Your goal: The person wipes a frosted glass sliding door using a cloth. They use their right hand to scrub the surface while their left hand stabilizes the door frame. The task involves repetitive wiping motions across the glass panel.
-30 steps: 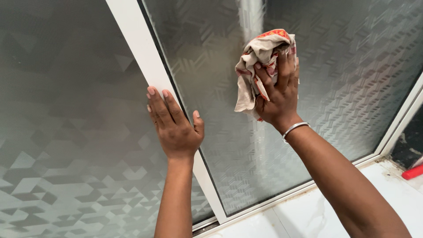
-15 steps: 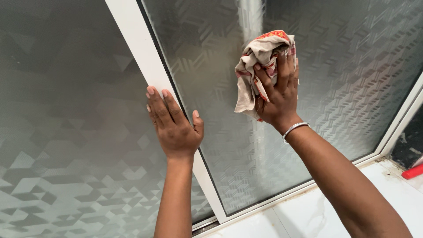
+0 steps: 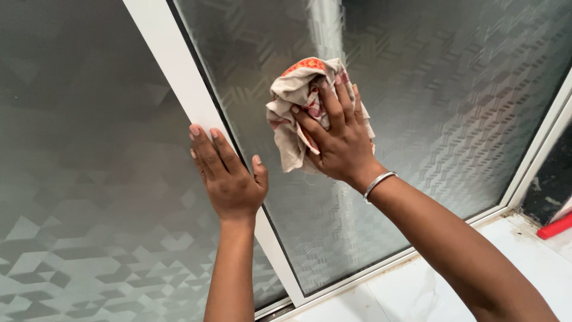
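My right hand (image 3: 335, 142) presses a crumpled beige cloth with red-orange patterning (image 3: 292, 98) flat against the frosted, patterned glass pane (image 3: 429, 107) of a sliding window. A silver bangle (image 3: 378, 183) circles that wrist. My left hand (image 3: 226, 173) lies flat with fingers together against the white window frame bar (image 3: 179, 77), partly over the left frosted pane (image 3: 77, 155). It holds nothing.
A white tiled sill (image 3: 417, 292) runs along the bottom right below the frame. A red object (image 3: 554, 226) lies at the right edge on the sill. A dark gap (image 3: 554, 179) shows beyond the right frame.
My right hand has slid the cloth leftward and slightly down across the glass, toward the frame bar. The left hand stays pressed on the frame.
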